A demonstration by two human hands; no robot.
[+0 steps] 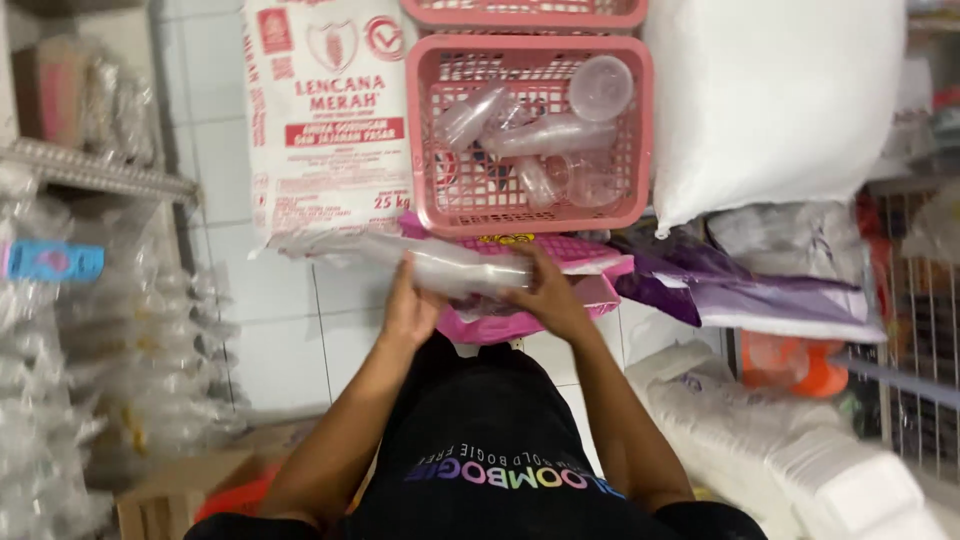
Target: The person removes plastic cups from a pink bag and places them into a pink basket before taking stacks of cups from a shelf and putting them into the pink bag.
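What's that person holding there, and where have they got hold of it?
A sleeve of stacked clear plastic cups, lying sideways. The left hand grips its left part, the right hand its right end.

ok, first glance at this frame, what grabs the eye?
The pink basket at top centre, with clear plastic cups and lids lying loose in it. Just below it, the left hand and right hand hold a sleeve of clear plastic cups sideways between them, each grip closed on one end, over pink packets. A big white printed sack stands left of the basket and a plain white sack right of it.
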